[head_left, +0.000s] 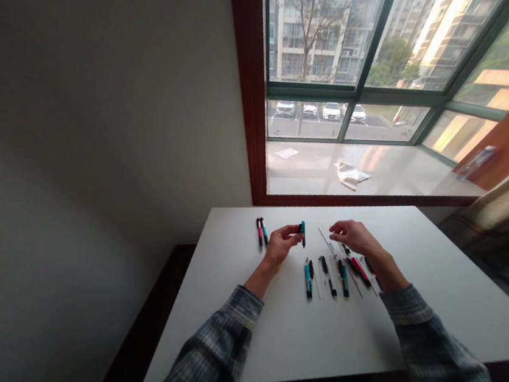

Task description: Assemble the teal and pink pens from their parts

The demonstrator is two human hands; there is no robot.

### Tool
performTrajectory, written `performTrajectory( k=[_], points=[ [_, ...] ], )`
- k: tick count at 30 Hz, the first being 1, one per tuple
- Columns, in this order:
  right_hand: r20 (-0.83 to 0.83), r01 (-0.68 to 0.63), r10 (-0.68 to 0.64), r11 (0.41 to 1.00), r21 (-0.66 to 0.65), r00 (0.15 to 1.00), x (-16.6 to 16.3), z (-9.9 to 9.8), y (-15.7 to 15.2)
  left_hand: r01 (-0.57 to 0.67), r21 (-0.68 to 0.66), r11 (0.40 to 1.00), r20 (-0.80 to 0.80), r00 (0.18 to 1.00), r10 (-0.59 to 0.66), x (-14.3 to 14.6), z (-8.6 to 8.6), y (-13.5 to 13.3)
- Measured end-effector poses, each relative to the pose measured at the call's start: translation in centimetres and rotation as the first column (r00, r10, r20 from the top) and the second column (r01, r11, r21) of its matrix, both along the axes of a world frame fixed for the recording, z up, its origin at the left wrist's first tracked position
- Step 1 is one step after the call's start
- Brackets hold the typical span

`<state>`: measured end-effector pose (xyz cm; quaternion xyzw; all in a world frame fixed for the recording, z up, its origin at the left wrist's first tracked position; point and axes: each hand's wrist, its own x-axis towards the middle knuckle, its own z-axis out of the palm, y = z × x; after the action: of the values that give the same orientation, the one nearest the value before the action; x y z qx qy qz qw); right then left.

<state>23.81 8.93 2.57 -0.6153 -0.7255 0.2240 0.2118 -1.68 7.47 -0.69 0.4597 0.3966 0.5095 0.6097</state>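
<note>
My left hand point(282, 241) is closed on a teal pen point(303, 233), held upright just above the white table point(293, 336). My right hand point(354, 235) hovers over the table to the right, its fingers curled in a pinch near a thin pen refill point(325, 240); I cannot make out whether they hold anything. A red pen and a teal pen point(261, 231) lie side by side at the left. Below my hands lie several pen parts point(334, 275), teal, black and red, in a loose row.
A wide window sill point(389, 179) runs behind the table with a crumpled cloth point(350, 175) and a paper scrap point(286, 152) on it. A wall stands to the left. A curtain point(505, 207) hangs at the right. Both arms wear plaid sleeves.
</note>
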Motion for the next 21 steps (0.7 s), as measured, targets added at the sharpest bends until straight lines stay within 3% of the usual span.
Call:
performTrajectory(
  k=[5, 10, 14, 18, 21],
  points=[
    [0.147, 0.017, -0.006, 0.997, -0.075, 0.989, 0.1, -1.4, -0.2, 0.007, -0.062, 0.998, 0.024, 1.0, -0.006, 0.0, -0.1, 0.0],
    [0.074, 0.043, -0.043, 0.999, -0.001, 0.996, -0.4, -1.6, 0.1, -0.004, -0.082, 0.997, 0.008, 1.0, 0.005, -0.1, -0.2, 0.2],
    [-0.217, 0.047, -0.026, 0.994, 0.094, 0.976, -0.6, -1.8, 0.9, -0.053, -0.065, 0.996, -0.011, 0.999, 0.053, -0.2, -0.6, 0.5],
    [-0.617, -0.057, 0.077, 0.997, 0.052, 0.783, -1.8, -2.5, 1.5, -0.093, -0.051, 0.994, 0.007, 0.996, 0.094, -0.4, -0.8, 0.7],
    [-0.693, -0.076, 0.095, 0.995, 0.058, 0.715, -2.9, -3.0, 1.4, -0.097, -0.051, 0.994, -0.026, 0.995, 0.095, -0.4, -0.7, 0.6]
  ],
)
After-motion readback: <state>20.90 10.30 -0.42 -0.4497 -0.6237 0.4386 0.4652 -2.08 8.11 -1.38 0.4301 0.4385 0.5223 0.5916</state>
